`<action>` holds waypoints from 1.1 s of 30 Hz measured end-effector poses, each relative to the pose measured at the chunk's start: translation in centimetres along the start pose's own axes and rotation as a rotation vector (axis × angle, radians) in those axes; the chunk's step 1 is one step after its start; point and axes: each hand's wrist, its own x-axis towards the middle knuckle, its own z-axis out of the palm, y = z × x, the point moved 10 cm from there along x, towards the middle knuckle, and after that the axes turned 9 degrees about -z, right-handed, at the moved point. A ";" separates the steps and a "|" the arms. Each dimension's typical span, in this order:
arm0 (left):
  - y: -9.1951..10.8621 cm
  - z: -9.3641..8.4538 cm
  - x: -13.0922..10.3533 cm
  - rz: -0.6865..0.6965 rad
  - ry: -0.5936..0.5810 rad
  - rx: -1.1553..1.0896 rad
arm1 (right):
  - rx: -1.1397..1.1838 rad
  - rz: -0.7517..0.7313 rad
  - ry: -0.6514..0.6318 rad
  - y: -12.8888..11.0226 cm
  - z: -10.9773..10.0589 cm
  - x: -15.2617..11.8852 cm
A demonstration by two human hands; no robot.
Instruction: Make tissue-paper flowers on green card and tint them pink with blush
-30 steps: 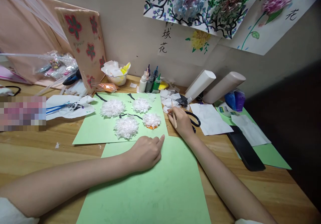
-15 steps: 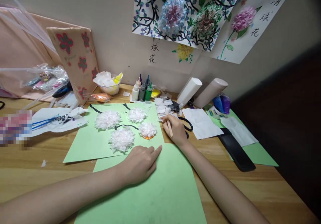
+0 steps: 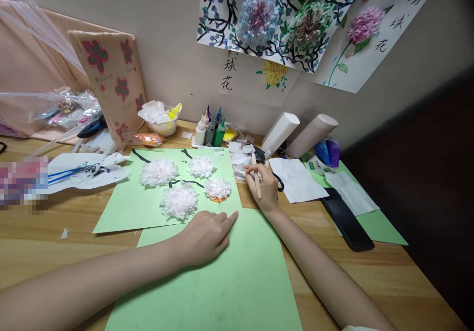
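My right hand (image 3: pixel 263 187) holds a flat wooden stick (image 3: pixel 256 177) upright over the wood, near a pile of torn white paper (image 3: pixel 240 159). My left hand (image 3: pixel 209 236) rests on the green sheets, its index finger extended, the other fingers curled under and partly hidden. Beside it lies the upper green sheet (image 3: pixel 129 207) with several white fluffy paper flowers (image 3: pixel 179 201) and black strips (image 3: pixel 190 184). The smallest flower (image 3: pixel 217 189) shows orange at its lower edge. A second green sheet (image 3: pixel 229 291) lies under my left hand.
Small paint bottles (image 3: pixel 209 134), a bowl (image 3: pixel 163 123) and two large bottles (image 3: pixel 281 129) stand along the wall. At right are white paper (image 3: pixel 296 180), a black case (image 3: pixel 348 222) and black scissor handles (image 3: pixel 280 183). Brushes (image 3: pixel 70 175) lie on paper at left.
My right hand has shifted slightly right, and the stick in it now stands more upright. The left hand stays nearly where it was, and the view has tilted a little.
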 end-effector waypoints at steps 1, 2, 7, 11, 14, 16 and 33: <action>0.0 0.0 0.0 0.002 -0.001 0.001 | 0.038 -0.021 0.018 -0.7 -0.2 0.0; 0.0 0.0 0.0 0.003 0.000 0.002 | 0.094 -0.046 0.021 -1.6 -0.2 0.0; 0.2 -0.4 0.2 0.016 0.037 -0.018 | 0.462 -0.138 -0.157 -7.4 2.0 -1.2; 0.4 -0.3 0.2 0.037 0.045 -0.030 | 0.563 -0.111 -0.349 -9.4 4.3 -2.4; 0.2 -0.1 0.2 0.029 0.047 -0.027 | 0.493 -0.039 -0.375 -8.3 5.1 -2.6; 0.2 -0.1 0.2 0.028 0.054 -0.028 | 0.432 -0.030 -0.369 -7.6 5.2 -2.6; 0.1 0.4 0.1 0.012 -0.008 -0.019 | 0.441 -0.144 -0.202 -7.5 2.6 -3.4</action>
